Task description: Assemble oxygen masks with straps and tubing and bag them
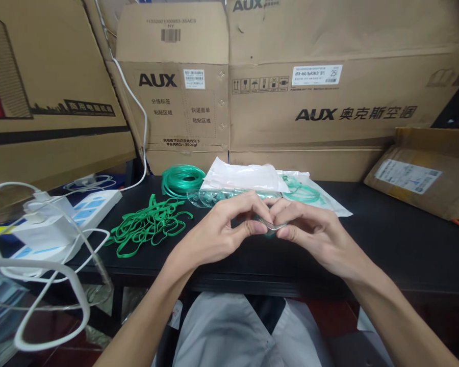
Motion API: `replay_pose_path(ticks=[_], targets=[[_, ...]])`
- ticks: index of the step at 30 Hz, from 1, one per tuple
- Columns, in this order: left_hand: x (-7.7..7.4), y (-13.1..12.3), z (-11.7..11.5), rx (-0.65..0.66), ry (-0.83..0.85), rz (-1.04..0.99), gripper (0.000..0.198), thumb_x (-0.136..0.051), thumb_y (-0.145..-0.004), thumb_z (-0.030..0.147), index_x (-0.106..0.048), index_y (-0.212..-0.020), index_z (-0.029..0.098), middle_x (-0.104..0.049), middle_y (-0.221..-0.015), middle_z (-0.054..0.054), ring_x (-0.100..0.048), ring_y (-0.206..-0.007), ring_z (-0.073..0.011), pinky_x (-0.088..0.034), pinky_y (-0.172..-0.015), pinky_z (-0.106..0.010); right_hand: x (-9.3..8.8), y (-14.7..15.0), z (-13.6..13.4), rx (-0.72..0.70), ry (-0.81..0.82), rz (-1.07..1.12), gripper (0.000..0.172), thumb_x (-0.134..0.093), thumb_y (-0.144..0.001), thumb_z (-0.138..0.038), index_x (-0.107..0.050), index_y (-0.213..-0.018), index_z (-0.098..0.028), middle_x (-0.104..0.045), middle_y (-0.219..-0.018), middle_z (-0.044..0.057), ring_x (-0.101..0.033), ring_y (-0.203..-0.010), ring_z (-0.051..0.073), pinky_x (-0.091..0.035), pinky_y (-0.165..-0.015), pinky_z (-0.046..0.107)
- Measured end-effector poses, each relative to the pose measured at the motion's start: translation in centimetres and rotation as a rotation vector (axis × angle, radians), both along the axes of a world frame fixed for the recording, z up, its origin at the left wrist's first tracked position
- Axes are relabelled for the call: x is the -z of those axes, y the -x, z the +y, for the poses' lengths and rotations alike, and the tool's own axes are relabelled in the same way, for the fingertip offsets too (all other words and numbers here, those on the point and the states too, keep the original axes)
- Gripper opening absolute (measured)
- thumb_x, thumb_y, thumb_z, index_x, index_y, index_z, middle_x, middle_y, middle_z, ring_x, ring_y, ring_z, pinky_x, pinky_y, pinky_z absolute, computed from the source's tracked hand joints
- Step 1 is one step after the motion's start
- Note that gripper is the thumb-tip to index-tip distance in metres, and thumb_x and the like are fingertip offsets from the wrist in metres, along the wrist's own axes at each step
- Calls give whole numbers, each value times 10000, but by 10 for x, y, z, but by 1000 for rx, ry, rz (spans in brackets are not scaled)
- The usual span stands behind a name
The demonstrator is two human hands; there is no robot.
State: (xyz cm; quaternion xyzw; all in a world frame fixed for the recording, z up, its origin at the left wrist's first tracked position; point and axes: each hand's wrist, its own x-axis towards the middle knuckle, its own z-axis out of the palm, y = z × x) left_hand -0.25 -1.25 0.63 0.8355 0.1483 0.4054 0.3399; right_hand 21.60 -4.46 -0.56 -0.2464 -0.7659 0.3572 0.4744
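Note:
My left hand [229,223] and my right hand [312,220] meet above the black table's near edge. Between their thumbs and fingers they pinch a thin, shiny, curved strip [271,226], one hand at each end. A bit of pale green shows just under it, but the fingers hide most of the piece, so its kind is unclear. Behind my hands, a row of clear, round-edged plastic pieces [211,198] lies partly under a white packet [245,176]. A flat bag [331,200] with green tubing inside lies to the right.
Left of my hands lie tangled green elastic bands [149,224] and a coil of green tubing [181,179]. A white power strip [95,206] with plugs and looping cables fills the table's left end. Cardboard boxes [329,137] wall the back; another box [424,173] stands right.

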Motion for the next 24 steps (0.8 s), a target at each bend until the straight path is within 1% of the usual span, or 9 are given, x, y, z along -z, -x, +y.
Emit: replay_pose_path(ticks=[5,8,10,12,15,17,19,21,24], targets=[[-1,1,0,-34,-69,-5,79,-669,-962,161,-684,-892,193,-653,-905,-18,-619,-888,-163,-460,-868,-285,0,1,-1,17,-11,-16,57,-686,-969,-268,-728,-932,-275,-718,-1025,43,-598,-1261,274,-431,-1096,413],[-2,0,1,-49,-49,-11,65,-682,-962,209,-688,-901,188,-668,-904,-27,-631,-882,-173,-470,-852,-292,0,2,0,47,12,-15,70,-679,-977,-309,-704,-924,-271,-703,-1016,40,-606,-1239,270,-444,-1073,406],[-2,-1,2,-59,-22,-16,85,-684,-964,246,-692,-906,184,-677,-915,-36,-629,-883,-181,-471,-852,-301,0,1,2,54,24,0,77,-685,-973,-330,-696,-932,-266,-698,-1031,40,-633,-1164,257,-472,-1021,387],[-2,-2,2,-64,4,-24,103,-690,-960,272,-699,-910,182,-682,-923,-41,-624,-890,-186,-470,-852,-306,0,0,3,47,31,11,90,-693,-968,-347,-697,-942,-261,-695,-1008,37,-654,-1041,235,-502,-942,365],[-2,-1,2,-28,67,-50,98,-712,-945,278,-714,-917,183,-692,-954,-44,-635,-922,-188,-476,-864,-298,-1,-2,3,30,37,18,125,-659,-991,-368,-722,-964,-264,-690,-952,29,-645,-928,210,-505,-881,349],[-2,1,3,17,119,-57,90,-701,-956,273,-731,-949,189,-697,-980,-44,-645,-938,-183,-483,-869,-290,-1,-3,3,23,50,42,151,-634,-1006,-367,-739,-962,-267,-689,-945,27,-643,-919,207,-499,-879,348],[-2,4,4,56,162,-51,123,-661,-986,287,-749,-1007,203,-696,-998,-45,-649,-924,-178,-492,-838,-283,0,-2,2,21,85,76,154,-635,-1006,-358,-748,-955,-267,-694,-971,30,-649,-934,211,-502,-876,350],[0,5,6,59,182,-44,168,-630,-1005,314,-760,-1042,215,-699,-1006,-51,-645,-889,-175,-497,-793,-281,1,-1,2,17,118,99,149,-644,-999,-359,-756,-962,-269,-703,-1000,35,-657,-948,216,-513,-867,350],[1,6,8,38,178,-49,191,-631,-1004,337,-768,-1024,205,-704,-996,-64,-627,-851,-175,-497,-758,-283,2,-1,3,3,133,112,156,-655,-990,-370,-773,-983,-270,-719,-1016,42,-672,-961,223,-532,-865,353]])
